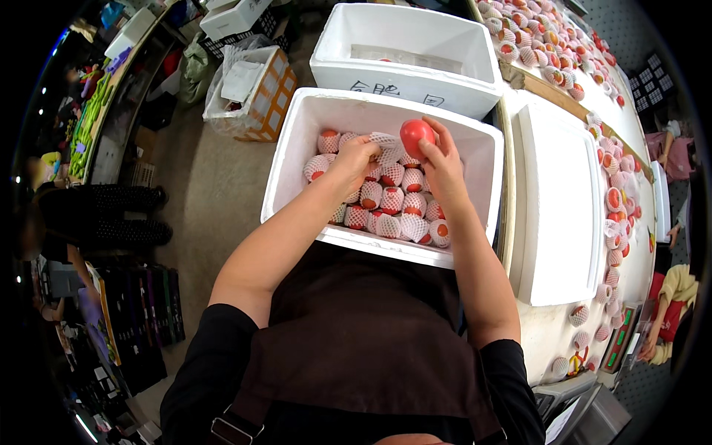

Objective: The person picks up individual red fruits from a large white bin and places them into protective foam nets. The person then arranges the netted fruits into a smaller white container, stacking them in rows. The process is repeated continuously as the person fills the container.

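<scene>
Over a white foam box my right hand grips a bare, shiny red tomato with its fingers. Just left of it, my left hand pinches a white foam net sleeve, which hangs loose beside the tomato. Inside the box below lie several tomatoes in foam nets, packed close together, their red showing through the mesh. My forearms cover part of the box's contents.
Beyond stands a second foam box. A white foam lid lies on the table at right, near netted tomatoes and a scale display. An orange-and-white crate sits on the floor at left. Other people work at both sides.
</scene>
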A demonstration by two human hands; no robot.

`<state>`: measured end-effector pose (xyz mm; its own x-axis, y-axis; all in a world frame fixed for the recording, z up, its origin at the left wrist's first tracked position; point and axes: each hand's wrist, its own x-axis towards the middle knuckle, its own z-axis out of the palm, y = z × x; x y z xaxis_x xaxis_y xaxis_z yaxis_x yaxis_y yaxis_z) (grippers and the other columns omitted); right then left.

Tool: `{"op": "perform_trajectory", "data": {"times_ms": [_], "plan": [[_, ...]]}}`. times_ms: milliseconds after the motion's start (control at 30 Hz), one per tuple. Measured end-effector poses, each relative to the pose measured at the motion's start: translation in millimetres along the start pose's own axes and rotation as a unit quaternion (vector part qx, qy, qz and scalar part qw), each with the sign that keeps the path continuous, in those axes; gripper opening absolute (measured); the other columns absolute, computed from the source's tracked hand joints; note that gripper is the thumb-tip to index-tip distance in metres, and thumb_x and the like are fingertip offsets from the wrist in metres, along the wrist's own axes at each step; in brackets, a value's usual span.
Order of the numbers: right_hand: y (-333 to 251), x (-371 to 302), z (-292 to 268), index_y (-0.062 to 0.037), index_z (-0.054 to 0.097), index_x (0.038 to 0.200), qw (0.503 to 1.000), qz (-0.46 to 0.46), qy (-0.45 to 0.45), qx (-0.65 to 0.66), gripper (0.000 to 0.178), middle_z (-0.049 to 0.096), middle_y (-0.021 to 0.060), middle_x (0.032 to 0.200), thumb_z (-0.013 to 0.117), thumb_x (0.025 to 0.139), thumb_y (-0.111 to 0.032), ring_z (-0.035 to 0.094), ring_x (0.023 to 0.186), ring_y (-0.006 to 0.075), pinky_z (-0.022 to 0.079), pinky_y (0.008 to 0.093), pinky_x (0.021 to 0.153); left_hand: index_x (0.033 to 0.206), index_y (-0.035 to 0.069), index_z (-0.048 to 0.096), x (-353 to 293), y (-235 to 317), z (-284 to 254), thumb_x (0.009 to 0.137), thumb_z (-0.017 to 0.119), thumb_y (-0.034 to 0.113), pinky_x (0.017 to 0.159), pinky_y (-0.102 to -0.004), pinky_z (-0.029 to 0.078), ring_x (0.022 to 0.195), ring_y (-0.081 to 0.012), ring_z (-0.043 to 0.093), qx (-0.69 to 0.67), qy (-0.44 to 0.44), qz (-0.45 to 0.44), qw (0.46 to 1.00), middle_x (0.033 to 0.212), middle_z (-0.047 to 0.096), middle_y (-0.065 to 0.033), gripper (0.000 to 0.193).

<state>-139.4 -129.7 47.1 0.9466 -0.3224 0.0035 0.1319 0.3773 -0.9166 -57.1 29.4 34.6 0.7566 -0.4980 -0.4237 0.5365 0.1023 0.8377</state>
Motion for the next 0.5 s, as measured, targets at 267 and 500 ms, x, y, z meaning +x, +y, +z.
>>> {"op": "perform_trajectory", "data": {"times_ms": [267, 500], "plan": [[9.8, -5.4, 11.4, -0.0025, 0.046, 0.128, 0.945, -0.172, 0.027, -0.275, 0.065, 0.055, 0.0127, 0.120, 0.078, 0.072, -0.009, 0.054, 0.112, 0.0214, 0.044, 0.0309, 0.095, 0.119, 0.007, 0.054, 14.4, -2.3, -13.3, 0.090, 0.051, 0.015, 0.072, -0.0276, 0.049, 0.087, -0.0130, 0.059, -0.002, -0.103, -0.048, 0.993, 0.103, 0.061, -0.0045, 0.030], [12.7, -3.4, 10.2, -0.0014, 0.049, 0.125, 0.945, -0.142, 0.032, -0.292, 0.051, 0.058, 0.0117, 0.117, 0.069, 0.081, -0.018, 0.055, 0.110, 0.0231, 0.045, 0.0348, 0.093, 0.129, 0.009, 0.046, -1.1, 7.3, 2.5, 0.088, 0.060, 0.039, 0.068, -0.0283, 0.054, 0.096, -0.0147, 0.061, -0.024, -0.179, 0.001, 0.984, 0.111, 0.061, -0.0057, 0.052]]}}
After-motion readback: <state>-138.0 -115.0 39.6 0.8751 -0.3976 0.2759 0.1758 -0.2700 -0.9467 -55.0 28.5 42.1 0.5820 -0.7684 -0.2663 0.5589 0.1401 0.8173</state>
